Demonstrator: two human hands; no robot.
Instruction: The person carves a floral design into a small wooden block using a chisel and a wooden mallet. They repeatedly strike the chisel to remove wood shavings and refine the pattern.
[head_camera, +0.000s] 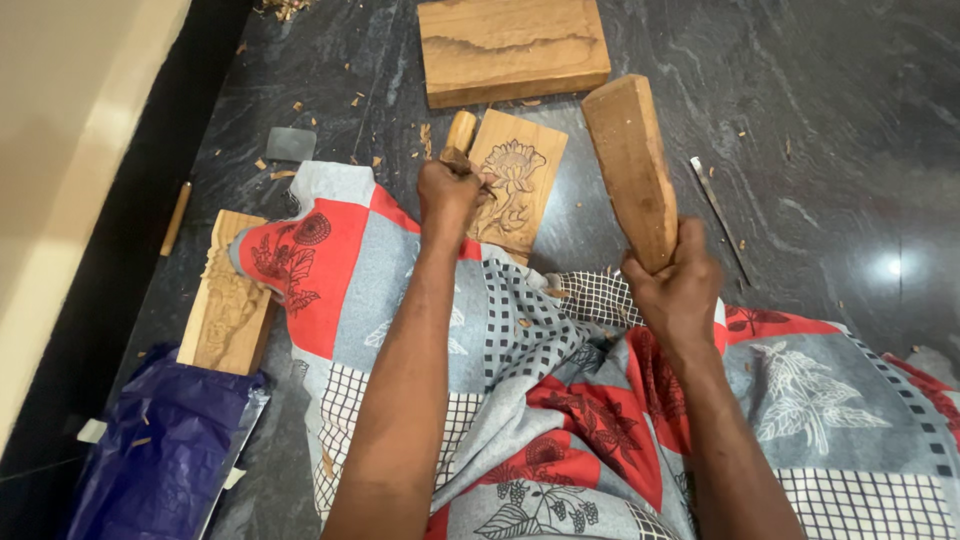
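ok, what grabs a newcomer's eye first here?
The right hand grips a raised wooden mallet at centre right. The left hand holds a wooden-handled chisel to a small flower-carved panel on the dark stone floor. A bright red-and-grey patterned cloth fills the foreground.

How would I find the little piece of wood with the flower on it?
Start at the big plain wooden block at the top of the dark stone floor. Just below it lies a smaller wooden panel, where the left hand holds a wooden-handled chisel. It alone has a flower with stem and leaves carved into its face.
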